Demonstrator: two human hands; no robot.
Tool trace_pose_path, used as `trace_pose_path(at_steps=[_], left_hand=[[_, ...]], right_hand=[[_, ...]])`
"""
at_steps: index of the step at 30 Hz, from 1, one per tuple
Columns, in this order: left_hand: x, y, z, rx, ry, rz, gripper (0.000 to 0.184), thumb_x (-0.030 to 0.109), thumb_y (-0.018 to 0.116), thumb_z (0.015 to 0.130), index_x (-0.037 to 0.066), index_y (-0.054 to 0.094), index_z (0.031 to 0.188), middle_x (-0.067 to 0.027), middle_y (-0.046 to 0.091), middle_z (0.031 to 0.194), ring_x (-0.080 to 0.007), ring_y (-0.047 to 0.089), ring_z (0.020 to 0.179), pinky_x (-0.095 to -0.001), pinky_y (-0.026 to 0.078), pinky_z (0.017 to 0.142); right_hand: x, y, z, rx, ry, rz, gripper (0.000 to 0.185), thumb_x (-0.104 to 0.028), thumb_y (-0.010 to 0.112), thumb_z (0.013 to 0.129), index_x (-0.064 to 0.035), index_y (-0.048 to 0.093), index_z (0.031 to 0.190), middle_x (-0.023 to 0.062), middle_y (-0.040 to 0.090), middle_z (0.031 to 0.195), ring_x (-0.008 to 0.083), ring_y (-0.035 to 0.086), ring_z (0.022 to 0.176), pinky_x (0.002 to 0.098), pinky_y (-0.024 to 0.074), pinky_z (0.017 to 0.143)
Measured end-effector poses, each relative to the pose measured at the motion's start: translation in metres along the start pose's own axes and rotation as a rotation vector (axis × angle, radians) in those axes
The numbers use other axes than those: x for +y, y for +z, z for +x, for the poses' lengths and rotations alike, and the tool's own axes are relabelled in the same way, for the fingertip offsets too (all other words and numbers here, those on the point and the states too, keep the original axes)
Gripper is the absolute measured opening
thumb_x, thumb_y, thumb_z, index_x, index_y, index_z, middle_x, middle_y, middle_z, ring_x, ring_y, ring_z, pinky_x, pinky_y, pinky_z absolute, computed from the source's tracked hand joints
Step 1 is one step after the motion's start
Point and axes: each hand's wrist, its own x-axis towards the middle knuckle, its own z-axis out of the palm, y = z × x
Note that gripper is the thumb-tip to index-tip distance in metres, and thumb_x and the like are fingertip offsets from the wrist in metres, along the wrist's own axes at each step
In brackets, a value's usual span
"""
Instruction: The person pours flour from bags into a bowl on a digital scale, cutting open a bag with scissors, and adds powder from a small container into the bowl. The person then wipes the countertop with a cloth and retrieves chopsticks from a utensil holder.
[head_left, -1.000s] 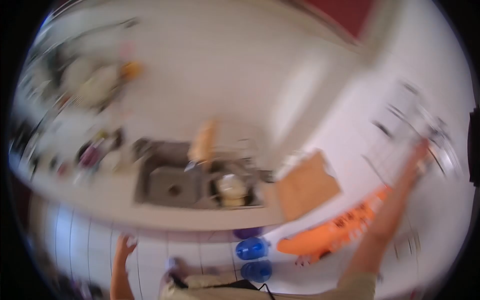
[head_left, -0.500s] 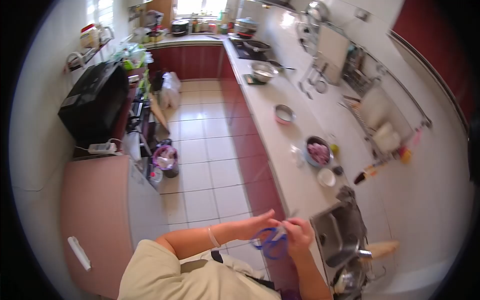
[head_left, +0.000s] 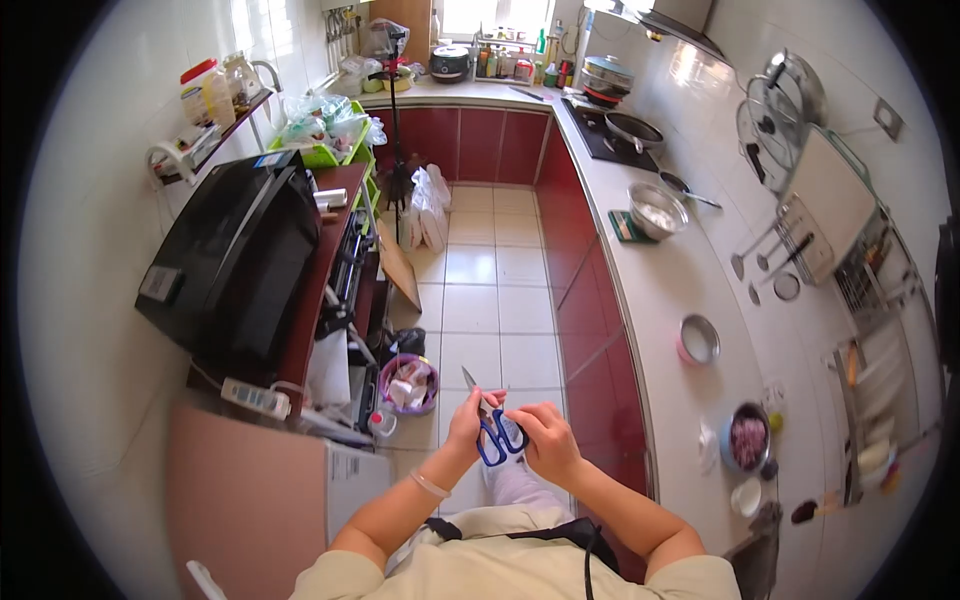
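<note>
A pair of scissors with blue handles [head_left: 499, 436] is in front of my body, above the floor, between both hands. One blade points up and away, past the fingers of my left hand [head_left: 464, 424], which close around the scissors near the pivot. My right hand [head_left: 546, 436] grips the blue handle loop on the right side. The two loops stand apart. Part of the blades is covered by the fingers.
On the counter [head_left: 655, 385] to the right are a bowl of pinkish chopped food [head_left: 748, 442], a small white bowl [head_left: 746, 497], a metal bowl [head_left: 699, 341] and a bowl on a scale [head_left: 657, 211]. A purple-rimmed bin [head_left: 408, 384] and a black microwave-like box [head_left: 235, 265] are left.
My view has swung right to left, away from the sink, so the counter now lies farther right. The scissors and both hands now sit over the floor, with my left hand closed around the scissors.
</note>
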Motion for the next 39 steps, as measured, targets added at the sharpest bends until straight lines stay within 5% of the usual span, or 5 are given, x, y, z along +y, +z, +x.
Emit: trace_pose_path(at_steps=[6, 10, 16, 31, 39], left_hand=[[0.074, 0.008, 0.199, 0.21, 0.267, 0.16, 0.039, 0.027, 0.033, 0.096, 0.004, 0.053, 0.071, -0.0156, 0.06, 0.101, -0.0232, 0.054, 0.098, -0.0329, 0.039, 0.089], [0.118, 0.013, 0.293, 0.359, 0.375, 0.281, 0.041, 0.029, 0.034, 0.096, 0.004, 0.053, 0.07, -0.0151, 0.06, 0.099, -0.0209, 0.054, 0.096, -0.032, 0.037, 0.09], [0.172, -0.004, 0.469, 0.47, 0.518, 0.379, 0.042, 0.031, 0.034, 0.096, 0.003, 0.052, 0.07, -0.0143, 0.058, 0.099, -0.0213, 0.051, 0.096, -0.0313, 0.035, 0.089], [0.291, -0.048, 0.979, -0.058, 0.291, 1.607, 0.045, 0.028, 0.067, 0.075, 0.003, 0.049, 0.108, -0.0164, 0.05, 0.106, -0.0302, 0.048, 0.101, -0.0374, 0.042, 0.087], [0.367, -0.204, 1.233, 0.542, -0.044, 1.703, 0.059, 0.028, 0.071, 0.066, -0.004, 0.051, 0.111, -0.0278, 0.055, 0.105, -0.0401, 0.054, 0.099, -0.0423, 0.045, 0.087]], right_hand=[[0.127, -0.015, 0.175, 0.145, -0.155, -0.067, 0.026, 0.005, 0.056, 0.066, -0.0045, 0.06, 0.09, 0.0089, 0.057, 0.084, 0.0274, 0.054, 0.077, 0.0369, 0.0452, 0.067], [0.196, 0.027, 0.268, -0.383, 0.112, -0.02, 0.018, -0.014, 0.061, 0.076, -0.0052, 0.058, 0.092, 0.0121, 0.06, 0.085, 0.0312, 0.059, 0.074, 0.0399, 0.0472, 0.063], [0.322, 0.088, 0.426, -0.479, 0.237, -0.004, 0.032, -0.026, 0.066, 0.074, -0.006, 0.056, 0.095, 0.0149, 0.061, 0.081, 0.0343, 0.06, 0.074, 0.0419, 0.0475, 0.063], [0.709, 0.077, 0.656, 0.027, 0.943, -0.032, 0.036, -0.033, 0.072, 0.07, -0.001, 0.057, 0.073, 0.0117, 0.055, 0.057, 0.0273, 0.056, 0.051, 0.0362, 0.0435, 0.051], [0.882, 0.092, 0.742, -0.026, 1.112, -0.062, 0.034, -0.03, 0.071, 0.071, -0.0011, 0.054, 0.07, 0.0121, 0.054, 0.055, 0.0287, 0.055, 0.051, 0.0369, 0.0428, 0.051]])
